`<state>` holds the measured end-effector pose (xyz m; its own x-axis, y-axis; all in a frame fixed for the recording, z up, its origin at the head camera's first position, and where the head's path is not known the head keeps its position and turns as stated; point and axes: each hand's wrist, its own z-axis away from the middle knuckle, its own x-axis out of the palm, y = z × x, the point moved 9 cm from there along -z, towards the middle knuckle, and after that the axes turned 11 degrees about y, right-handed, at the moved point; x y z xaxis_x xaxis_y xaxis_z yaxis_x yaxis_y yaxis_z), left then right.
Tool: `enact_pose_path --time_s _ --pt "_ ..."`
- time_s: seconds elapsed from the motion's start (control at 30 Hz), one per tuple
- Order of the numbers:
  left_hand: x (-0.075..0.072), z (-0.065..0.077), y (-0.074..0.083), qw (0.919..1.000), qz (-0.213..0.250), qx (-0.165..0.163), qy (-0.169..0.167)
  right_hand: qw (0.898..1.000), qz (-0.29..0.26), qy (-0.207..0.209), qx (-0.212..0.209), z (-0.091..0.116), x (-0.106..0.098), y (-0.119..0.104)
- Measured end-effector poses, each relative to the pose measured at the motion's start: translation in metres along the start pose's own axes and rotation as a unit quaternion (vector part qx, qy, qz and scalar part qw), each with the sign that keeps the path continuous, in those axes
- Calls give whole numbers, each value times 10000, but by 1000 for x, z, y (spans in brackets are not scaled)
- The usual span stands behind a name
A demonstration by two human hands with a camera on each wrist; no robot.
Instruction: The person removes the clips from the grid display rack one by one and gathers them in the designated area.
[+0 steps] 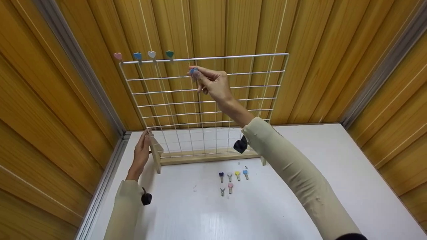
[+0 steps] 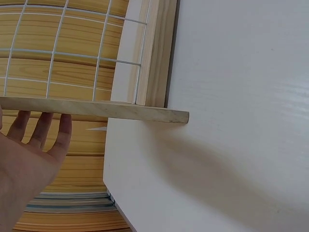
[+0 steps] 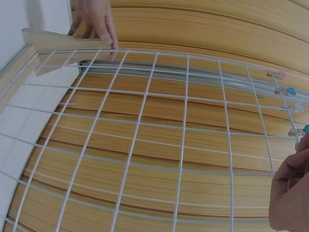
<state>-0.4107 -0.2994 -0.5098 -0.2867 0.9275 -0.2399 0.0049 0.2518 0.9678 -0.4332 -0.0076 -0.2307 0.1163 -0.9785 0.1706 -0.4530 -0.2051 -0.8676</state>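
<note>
My right hand point(image 1: 217, 85) pinches a small clothespin with a blue heart point(image 1: 193, 71) between thumb and fingers, just under the top bar of a white wire grid point(image 1: 230, 58). In the right wrist view this hand point(image 3: 292, 193) is partly cut off, and the clothespin is hidden. On the top bar's left part sit heart clothespins: pink point(image 1: 117, 56), blue point(image 1: 137, 56), white point(image 1: 151, 54) and green point(image 1: 169, 54). My left hand point(image 1: 141, 150) holds the left side piece of the wooden stand point(image 2: 159, 114), its fingertips point(image 2: 65, 123) against the outer face.
Several more heart clothespins lie on the white table point(image 1: 200, 213) before the stand, among them yellow point(image 1: 237, 173), dark purple point(image 1: 221, 174) and pink point(image 1: 230, 186). Wood-patterned walls point(image 1: 320, 66) rise behind the grid and on both sides.
</note>
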Motion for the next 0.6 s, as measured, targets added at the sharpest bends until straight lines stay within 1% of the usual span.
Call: enact_pose_path --time_s 0.23,0.43,0.6 --pt "-1 -4 1 10000 -18 -6 13 9994 187 -277 83 22 -18 10" --pt "-3 -7 0 10000 -78 -20 -4 9991 215 -290 222 35 -36 20" --pt "-5 -7 1 9999 -121 8 28 9980 419 -291 375 46 -50 30"
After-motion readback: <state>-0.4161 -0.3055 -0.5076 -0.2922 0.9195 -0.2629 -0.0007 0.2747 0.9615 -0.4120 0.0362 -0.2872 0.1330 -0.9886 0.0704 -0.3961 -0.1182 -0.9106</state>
